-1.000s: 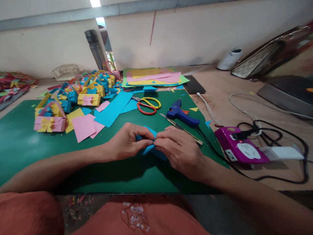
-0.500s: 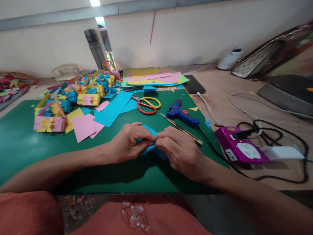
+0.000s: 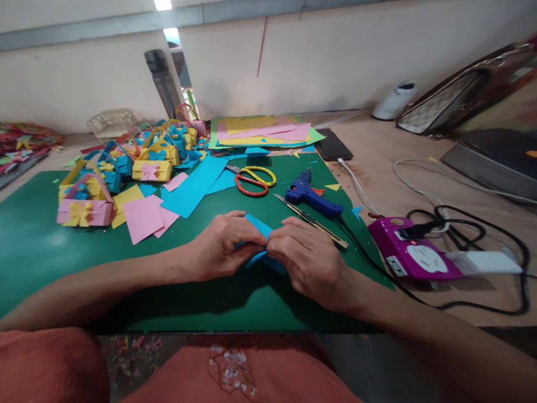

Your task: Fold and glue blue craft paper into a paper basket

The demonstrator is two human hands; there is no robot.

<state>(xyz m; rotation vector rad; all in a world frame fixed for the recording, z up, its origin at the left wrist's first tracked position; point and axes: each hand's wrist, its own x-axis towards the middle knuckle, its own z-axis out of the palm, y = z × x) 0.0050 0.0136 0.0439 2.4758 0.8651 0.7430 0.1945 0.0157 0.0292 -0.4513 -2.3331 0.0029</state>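
Between my two hands is a folded piece of blue paper [image 3: 259, 225], held just above the green mat [image 3: 184, 305]. My left hand [image 3: 229, 244] pinches its left side between thumb and fingers. From the other side my right hand [image 3: 308, 258] grips it, the fingertips of both hands meeting at the middle. Much of the paper is hidden behind my fingers. Beyond it lie scissors [image 3: 251, 183] with one red and one yellow handle, a craft knife [image 3: 310, 219] and a blue glue gun [image 3: 312, 196].
Several small paper baskets [image 3: 86, 212] with bows stand at the left, near pink paper squares [image 3: 142, 219] and a blue sheet [image 3: 197, 187]. A paper stack [image 3: 268, 131] and a phone [image 3: 333, 145] lie behind. At right, a purple power strip [image 3: 413, 252] trails cables.
Both hands stay in nearly the same place with the blue paper. My fingers have shifted only slightly at the pinch; nothing else has moved.
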